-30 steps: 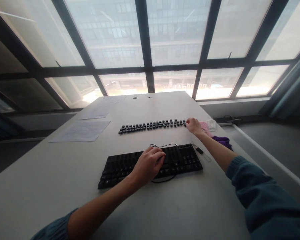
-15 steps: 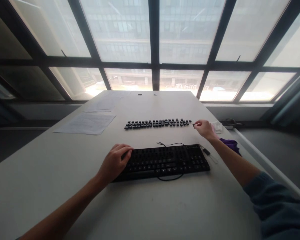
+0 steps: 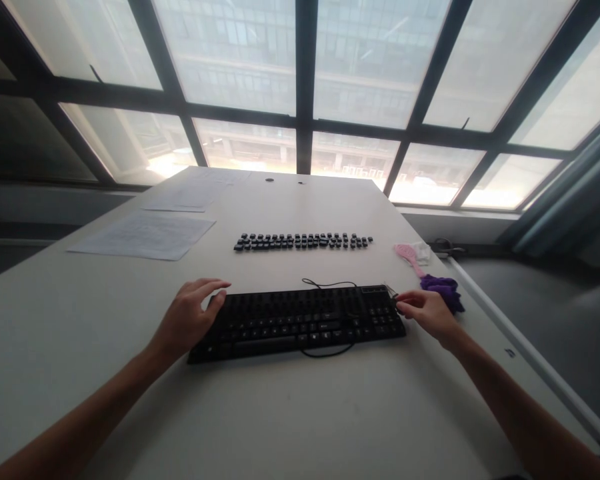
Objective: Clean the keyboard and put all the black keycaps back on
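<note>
A black keyboard [image 3: 280, 317] lies in front of me, with many of its upper-row keycaps off. My left hand [image 3: 187, 317] is at its left end, thumb and fingers apart and holding nothing; the thumb is near the keyboard's top left corner. At the right edge, my right hand [image 3: 423, 310] pinches a small keycap puller [image 3: 395, 298], whose thin wire shows past the fingertips. Most of the puller is hidden by the fingers. Beyond the keyboard, loose black keycaps [image 3: 300, 241] stand in rows on the white table.
Sheets of paper [image 3: 145, 235] lie at the left. On the right are a pink brush-like thing [image 3: 407, 252] and a purple cloth [image 3: 439, 291] near the table's edge [image 3: 510, 387]. A black cable [image 3: 327, 285] loops behind the keyboard. Windows [image 3: 355, 60] fill the far side.
My right hand has moved from the right end of the keycap rows back to the keyboard's right edge and taken hold of the puller. My left hand's fingers have spread off the keyboard. The view has shifted.
</note>
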The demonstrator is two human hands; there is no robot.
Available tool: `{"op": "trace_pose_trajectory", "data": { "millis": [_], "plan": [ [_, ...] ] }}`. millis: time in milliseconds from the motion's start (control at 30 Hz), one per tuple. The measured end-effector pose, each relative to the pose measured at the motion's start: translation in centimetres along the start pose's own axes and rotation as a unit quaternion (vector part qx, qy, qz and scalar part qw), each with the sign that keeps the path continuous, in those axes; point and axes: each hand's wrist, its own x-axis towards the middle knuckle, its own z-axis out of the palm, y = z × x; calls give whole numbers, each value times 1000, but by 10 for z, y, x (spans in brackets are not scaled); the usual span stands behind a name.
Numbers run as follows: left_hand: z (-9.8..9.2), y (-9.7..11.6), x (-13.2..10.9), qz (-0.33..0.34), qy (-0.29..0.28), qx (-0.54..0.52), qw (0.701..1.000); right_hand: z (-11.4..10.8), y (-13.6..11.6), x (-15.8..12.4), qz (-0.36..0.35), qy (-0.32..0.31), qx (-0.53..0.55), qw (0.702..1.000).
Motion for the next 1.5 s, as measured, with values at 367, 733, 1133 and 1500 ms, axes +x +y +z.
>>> {"op": "trace_pose_trajectory", "data": {
  "millis": [367, 733, 1133, 1500],
  "plan": [
    [8, -8, -1, -16, -22, -11, 1000, 5, 7, 2, -26, 14, -62, 998],
    [10, -9, -2, -15, -23, -20, 999, 14, -2, -1, -66, 64, -163, 982],
    [14, -12, -4, -15, -25, -34, 999, 12, 12, 14, -17, 28, -91, 995],
    [16, -13, -4, -32, -35, -42, 998, 5, -13, 22, 116, -63, -33, 991]
  ]
}}
